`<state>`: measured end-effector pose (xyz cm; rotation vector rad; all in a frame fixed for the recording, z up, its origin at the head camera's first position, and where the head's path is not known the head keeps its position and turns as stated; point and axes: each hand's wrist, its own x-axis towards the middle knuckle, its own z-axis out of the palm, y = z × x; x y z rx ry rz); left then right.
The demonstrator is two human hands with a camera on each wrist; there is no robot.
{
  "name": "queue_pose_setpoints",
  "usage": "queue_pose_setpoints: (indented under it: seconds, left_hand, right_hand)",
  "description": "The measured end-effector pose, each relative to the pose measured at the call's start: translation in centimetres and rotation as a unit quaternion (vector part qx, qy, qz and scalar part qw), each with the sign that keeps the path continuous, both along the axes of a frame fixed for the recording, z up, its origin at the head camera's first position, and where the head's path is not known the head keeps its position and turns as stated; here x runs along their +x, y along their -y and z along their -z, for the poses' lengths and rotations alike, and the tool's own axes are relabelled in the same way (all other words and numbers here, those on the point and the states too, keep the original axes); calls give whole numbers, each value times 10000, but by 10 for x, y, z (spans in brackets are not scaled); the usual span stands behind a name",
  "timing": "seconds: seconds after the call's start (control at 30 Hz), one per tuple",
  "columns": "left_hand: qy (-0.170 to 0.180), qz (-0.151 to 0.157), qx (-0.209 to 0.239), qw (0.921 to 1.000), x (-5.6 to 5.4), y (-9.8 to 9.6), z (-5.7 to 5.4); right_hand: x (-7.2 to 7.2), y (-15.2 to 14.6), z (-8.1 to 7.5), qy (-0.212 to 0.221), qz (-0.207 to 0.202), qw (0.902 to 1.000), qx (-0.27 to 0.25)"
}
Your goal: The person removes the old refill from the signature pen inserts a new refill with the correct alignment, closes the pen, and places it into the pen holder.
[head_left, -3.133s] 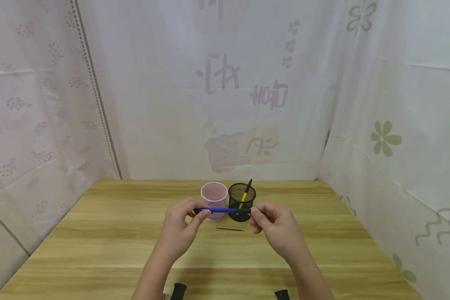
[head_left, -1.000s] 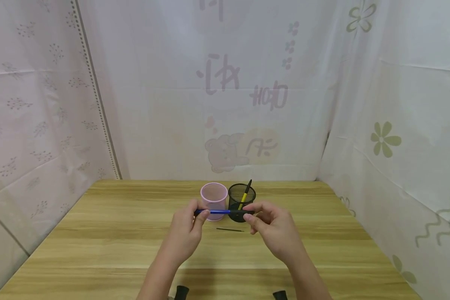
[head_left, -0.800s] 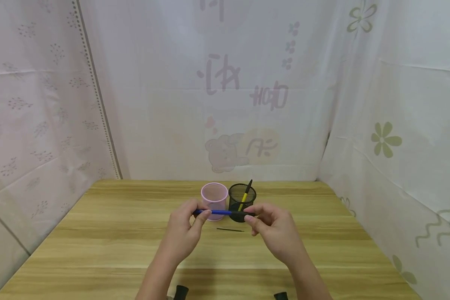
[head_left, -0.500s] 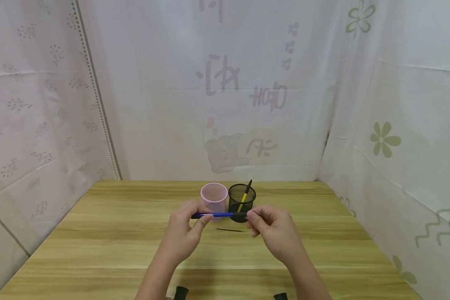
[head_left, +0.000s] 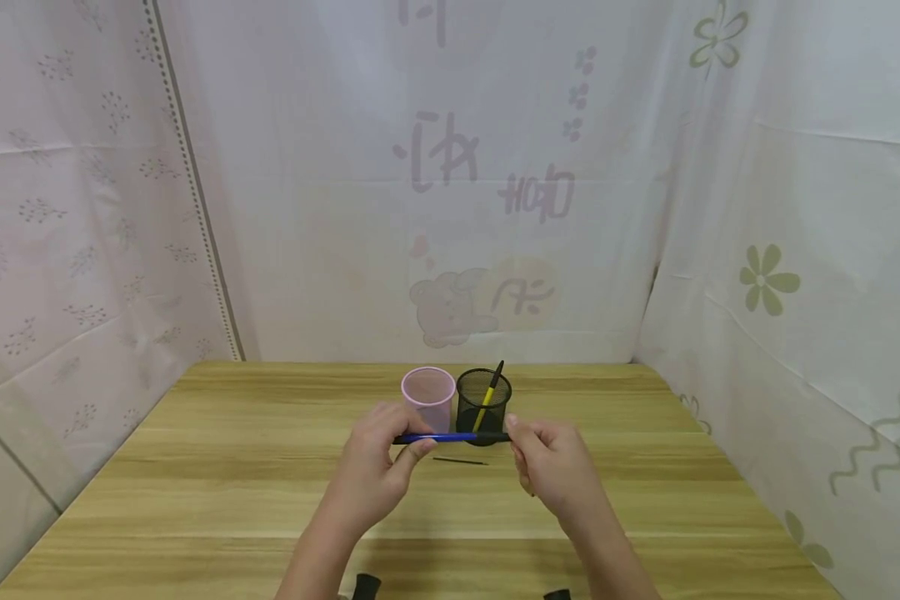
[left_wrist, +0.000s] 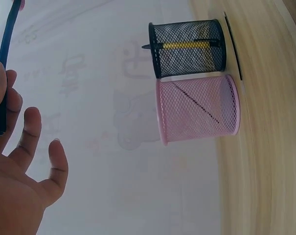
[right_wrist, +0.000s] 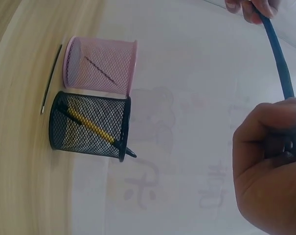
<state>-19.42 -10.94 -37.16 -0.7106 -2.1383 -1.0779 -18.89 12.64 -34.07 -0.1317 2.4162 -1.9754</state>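
A blue pen [head_left: 453, 437] with black ends lies level between my two hands, above the table. My left hand [head_left: 375, 467] pinches its left end between thumb and index finger; in the left wrist view the other fingers are spread loosely. My right hand [head_left: 558, 467] grips the black right end, its fingers curled and its thumb along the pen, as the right wrist view [right_wrist: 270, 161] also shows. The hand hides that tip. Below the pen a thin dark pen refill [head_left: 460, 461] lies on the table.
Behind the pen stand a pink mesh cup [head_left: 440, 417] and, right beside it, a black mesh cup [head_left: 465, 417]. A yellow and black pen [head_left: 487, 400] leans in the black cup. Through the pink mesh a thin dark stick [left_wrist: 194, 102] shows. Patterned curtains surround the wooden table [head_left: 217, 467].
The pen has come down slightly and shifted a little right. My right hand has gone from a fingertip hold to a fuller curled grip on the black end. Cups and refill stay put.
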Motion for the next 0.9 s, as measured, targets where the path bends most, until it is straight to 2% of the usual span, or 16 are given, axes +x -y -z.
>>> queue_pose_setpoints:
  seconds: [0.13, 0.3, 0.37, 0.43, 0.6, 0.7, 0.77, 0.9]
  left_hand:
    - [-127, 45, -3, 9999, 0, -1, 1]
    - [-42, -13, 141, 9999, 0, -2, 2]
    - [198, -175, 208, 9994, 0, -2, 2]
    - [620, -412, 275, 9968, 1, -2, 2]
    - [1652, -846, 403, 9818, 0, 3, 1]
    - [1825, -858, 447, 9784, -1, 4, 1]
    - [1848, -849, 420, 9782, -1, 4, 2]
    - [1816, -779, 415, 9794, -1, 4, 3]
  right_hand:
    - [1, 3, 1, 49, 22, 9998, -209]
    - [0, 1, 0, -84, 277, 9995, 95]
    - [-1, -1, -3, -154, 416, 9986, 294]
    - [-4, -5, -7, -255, 549, 9972, 429]
    - [-13, -21, -26, -439, 924, 9865, 1275]
    - [-20, -28, -32, -418, 1131, 9745, 1890]
    - [-26, -29, -31, -412, 1227, 9690, 2107]
    - [-38, -26, -19, -394, 1250, 9610, 2436]
